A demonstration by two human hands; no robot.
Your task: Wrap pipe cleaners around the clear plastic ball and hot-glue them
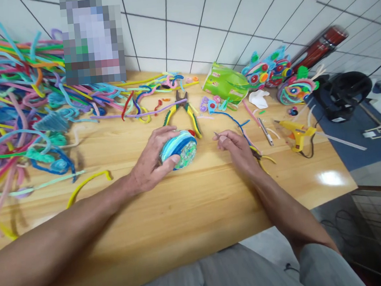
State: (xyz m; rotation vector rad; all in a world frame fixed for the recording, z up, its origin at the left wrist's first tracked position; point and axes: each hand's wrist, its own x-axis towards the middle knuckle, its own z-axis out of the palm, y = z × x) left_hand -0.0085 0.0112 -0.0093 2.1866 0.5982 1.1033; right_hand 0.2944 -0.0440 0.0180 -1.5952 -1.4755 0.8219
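The coiled pipe-cleaner disc (pixel 179 149), blue and white bands around a green glittery face, sits on the wooden table (pixel 190 214) just in front of the pliers (pixel 183 112). The left hand (pixel 154 161) is clamped on it: fingers curl over its top and left edge, thumb pressed along its lower rim. The disc stands tilted, its face turned toward the right hand.

The right hand (pixel 237 150) rests on the table to the right of the disc, apart from it. Its fingers are pinched together on a thin pointed piece (pixel 217 135) whose tip points toward the disc; whether this is wire or a tool cannot be told. A blue pipe cleaner (pixel 233 120) runs from behind this hand toward the back of the table.

Both forearms come in low from the near edge of the table, the left one laid across the wood, the right one bent at the table's edge.

The pliers, with yellow and green handles, lie just behind the disc. A yellow glue gun (pixel 295 133) lies well right of the pliers. A green packet (pixel 226 84) lies beyond the pliers to the right; its red label is too small to read. A heap of loose pipe cleaners (pixel 20 100) covers the table left of the pliers.
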